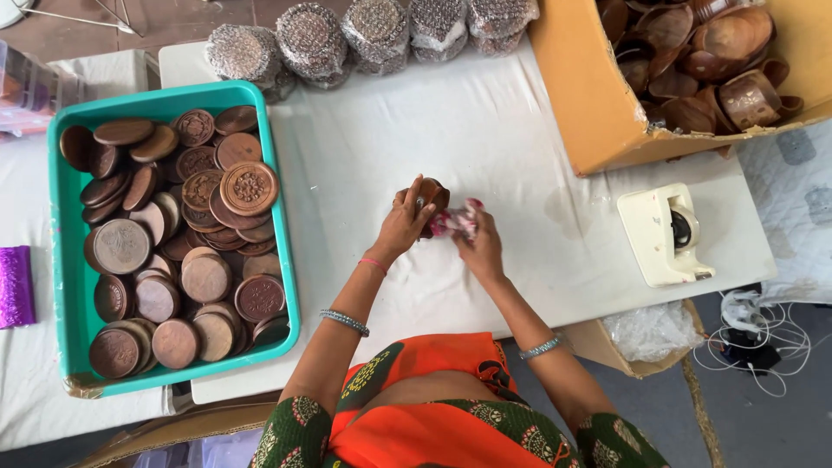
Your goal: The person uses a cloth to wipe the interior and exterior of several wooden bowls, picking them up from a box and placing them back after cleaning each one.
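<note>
White table; wooden cup within left grip

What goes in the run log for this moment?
left hand: holds wooden cup | right hand: presses pink cloth to cup | teal tray of lids at left

Teal tray, carved brown wooden lids; white tablecloth; pink-white cloth

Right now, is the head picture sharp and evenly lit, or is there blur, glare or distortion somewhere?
Head view: soft, even daylight with only faint shadows; no strong glare on the white table; the pink cloth in the right hand is slightly smeared; the left hand on the brown wooden piece is clearer; the teal tray looks a little bowed toward the frame edge.
</note>
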